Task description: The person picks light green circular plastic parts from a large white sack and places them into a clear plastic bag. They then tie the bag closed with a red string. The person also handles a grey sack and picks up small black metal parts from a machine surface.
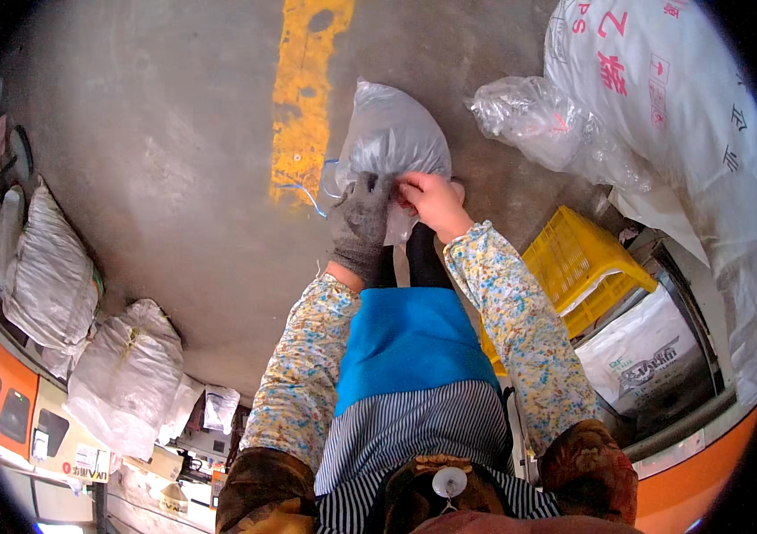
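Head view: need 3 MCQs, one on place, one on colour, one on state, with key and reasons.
1. Where is the yellow crate relative to the person?
A. to their right
B. to their left
C. straight ahead, beyond the yellow floor stripe

2. What colour is the glove on the left hand?
A. grey
B. orange
C. white

3. How is the grey plastic bag on the floor being handled?
A. lying untouched
B. both hands grip its gathered neck
C. only the right hand touches it

Answers:
1 A, the crate sits at the right of the picture beside the floral right sleeve.
2 A, a grey knit glove covers the left hand, while the right hand is bare.
3 B, both hands meet at the bag's bunched top.
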{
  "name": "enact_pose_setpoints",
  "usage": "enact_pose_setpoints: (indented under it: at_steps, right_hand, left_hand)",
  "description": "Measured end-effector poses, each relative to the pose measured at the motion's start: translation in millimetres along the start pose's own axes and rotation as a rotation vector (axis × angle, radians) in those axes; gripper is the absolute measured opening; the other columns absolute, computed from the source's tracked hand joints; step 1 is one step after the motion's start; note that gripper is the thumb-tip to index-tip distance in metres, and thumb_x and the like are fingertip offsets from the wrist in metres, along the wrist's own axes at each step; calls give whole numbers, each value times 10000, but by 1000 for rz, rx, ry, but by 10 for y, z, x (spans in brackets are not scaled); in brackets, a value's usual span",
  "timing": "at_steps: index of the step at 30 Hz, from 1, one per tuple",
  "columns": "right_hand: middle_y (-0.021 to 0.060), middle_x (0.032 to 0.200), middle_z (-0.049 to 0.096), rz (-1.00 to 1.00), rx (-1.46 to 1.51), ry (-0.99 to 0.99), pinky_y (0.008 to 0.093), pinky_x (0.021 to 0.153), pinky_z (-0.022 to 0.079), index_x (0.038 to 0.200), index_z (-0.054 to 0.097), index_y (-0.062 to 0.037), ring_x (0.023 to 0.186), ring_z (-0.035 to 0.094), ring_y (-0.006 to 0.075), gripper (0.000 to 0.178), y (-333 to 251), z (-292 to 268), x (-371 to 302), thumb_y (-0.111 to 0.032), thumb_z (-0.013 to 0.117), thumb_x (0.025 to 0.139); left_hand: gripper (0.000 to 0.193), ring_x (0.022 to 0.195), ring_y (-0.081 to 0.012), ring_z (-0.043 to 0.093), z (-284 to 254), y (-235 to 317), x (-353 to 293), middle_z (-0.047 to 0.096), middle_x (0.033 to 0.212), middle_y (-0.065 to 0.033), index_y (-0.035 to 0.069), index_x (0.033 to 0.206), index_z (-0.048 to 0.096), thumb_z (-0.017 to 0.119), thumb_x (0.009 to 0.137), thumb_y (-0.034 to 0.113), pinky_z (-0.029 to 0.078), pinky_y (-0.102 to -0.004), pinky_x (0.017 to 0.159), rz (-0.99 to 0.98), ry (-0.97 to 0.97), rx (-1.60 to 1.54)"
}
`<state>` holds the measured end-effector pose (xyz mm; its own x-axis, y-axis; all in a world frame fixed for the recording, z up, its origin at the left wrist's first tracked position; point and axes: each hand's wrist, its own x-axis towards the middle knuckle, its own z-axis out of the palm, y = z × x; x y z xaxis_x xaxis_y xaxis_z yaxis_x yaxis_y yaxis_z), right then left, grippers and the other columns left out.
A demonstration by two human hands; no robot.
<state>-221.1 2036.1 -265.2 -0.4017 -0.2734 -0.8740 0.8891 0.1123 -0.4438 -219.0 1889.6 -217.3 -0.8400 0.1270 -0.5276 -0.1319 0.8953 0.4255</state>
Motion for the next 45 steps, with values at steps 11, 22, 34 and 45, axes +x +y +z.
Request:
enact_pose_setpoints:
  at_steps: [11,22,34,45]
  right_hand:
    - [136,915,668,-338,-218,210,332,741,492,1018,636,-10,810,641,238,177,83,112,1,-43,572,856]
    - [124,925,644,-529,-514,71,364,735,492,990,647,-62,848,629,315,198,-178,-122,-139,-74,643,792]
    - [114,853,554,-743,-839,89,429,625,458,871,563,-82,768,588,345,90,-130,-82,-132,-118,619,811]
    - [73,903,582,-744,-875,309,410,703,475,821,605,-71,842,581,320,83,-14,-93,-131,-119,659,779]
  left_hand:
    - [248,770,-341,615,126,-132,-4,591,912,-142,115,1049,599,631,803,117,498,-428,634,117,164,-113]
    - [264,823,-307,627,161,-201,20,621,951,-94,122,1054,617,621,793,154,503,-399,672,120,172,-219]
    - [256,829,-288,640,93,-391,44,634,991,-78,126,1062,634,623,806,120,517,-366,655,292,57,-331]
    - [131,839,-275,626,271,-452,-215,633,950,-127,26,892,669,584,861,120,487,-341,747,-118,148,-464]
